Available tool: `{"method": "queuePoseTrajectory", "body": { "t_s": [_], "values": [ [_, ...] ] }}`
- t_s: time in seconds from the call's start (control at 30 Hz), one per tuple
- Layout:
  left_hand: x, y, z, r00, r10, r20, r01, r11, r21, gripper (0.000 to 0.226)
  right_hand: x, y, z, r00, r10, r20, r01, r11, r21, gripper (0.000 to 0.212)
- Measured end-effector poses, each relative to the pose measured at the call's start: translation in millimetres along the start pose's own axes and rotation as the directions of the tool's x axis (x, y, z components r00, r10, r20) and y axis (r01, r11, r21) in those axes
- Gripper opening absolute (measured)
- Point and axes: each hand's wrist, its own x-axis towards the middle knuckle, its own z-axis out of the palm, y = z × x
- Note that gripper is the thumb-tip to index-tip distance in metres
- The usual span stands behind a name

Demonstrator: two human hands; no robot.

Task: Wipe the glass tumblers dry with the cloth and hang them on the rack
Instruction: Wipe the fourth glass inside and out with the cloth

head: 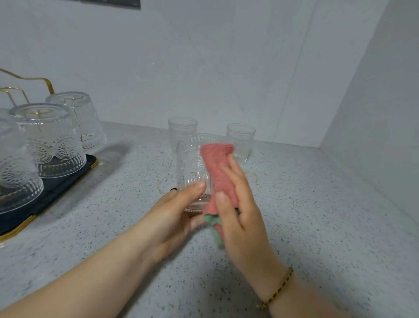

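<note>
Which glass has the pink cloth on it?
The ribbed tumbler gripped by the left hand; the other glasses stand untouched on the counter or rack.

A pale grey countertop (328, 215), speckled with small dark and white flecks, fills the lower part of the view and runs back into a corner. There a plain light-grey back wall (181, 56) meets a side wall (390, 90) on the right. A faint vertical seam (294, 79) crosses the back wall near the corner, the lower edge of a dark panel (113, 2) shows at the top, and the light is soft and even, leaving only blurred shadows on the countertop.
</note>
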Motion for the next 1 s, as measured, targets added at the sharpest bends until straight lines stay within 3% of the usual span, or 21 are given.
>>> {"method": "queuePoseTrajectory", "body": {
  "t_s": [0.1, 0.23, 0.43, 0.5, 0.6, 0.73, 0.9, 1.0],
  "values": [
    [0.1, 1.5, -2.5, 0.995, 0.015, 0.101, -0.013, 1.000, -0.025, 0.060, 3.6, -2.3, -14.6, 0.985, 0.172, -0.024, -0.164, 0.967, 0.197, 0.043],
    [-0.2, 4.6, -2.1, 0.990, 0.065, 0.123, -0.062, 0.998, -0.027, 0.064, 0.1, 0.2, -10.2, 0.984, 0.177, 0.000, -0.174, 0.969, 0.178, 0.037],
    [-0.1, 3.0, -4.4, 0.986, 0.037, 0.163, -0.049, 0.996, 0.074, 0.059, -0.3, -1.6, -0.9, 0.994, -0.091, -0.062, 0.084, 0.991, -0.104, 0.043],
    [-2.4, -0.1, -2.5, 0.979, 0.011, 0.204, -0.028, 0.996, 0.081, 0.062, 4.0, -3.5, -9.1, 0.994, -0.052, -0.094, 0.048, 0.998, -0.043, 0.042],
    [-4.5, -1.8, 0.1, 0.975, 0.019, 0.220, -0.039, 0.995, 0.088, 0.072, 5.8, -10.9, -18.7, 0.991, 0.100, -0.089, -0.079, 0.975, 0.209, 0.026],
    [-2.9, 1.5, -2.9, 0.980, 0.094, 0.174, -0.127, 0.973, 0.191, 0.075, -2.1, -12.0, -11.0, 0.972, 0.237, 0.002, -0.231, 0.947, 0.225, 0.047],
    [0.1, 1.0, -8.0, 0.996, 0.089, 0.018, -0.090, 0.928, 0.362, 0.102, -3.2, -9.2, -6.1, 0.984, 0.164, -0.075, -0.145, 0.968, 0.204, 0.040],
    [-0.6, 1.2, -5.5, 0.996, 0.091, -0.020, -0.083, 0.961, 0.265, 0.089, -1.5, -2.4, -7.7, 0.982, 0.118, -0.147, -0.100, 0.987, 0.122, 0.043]
  ]
}}
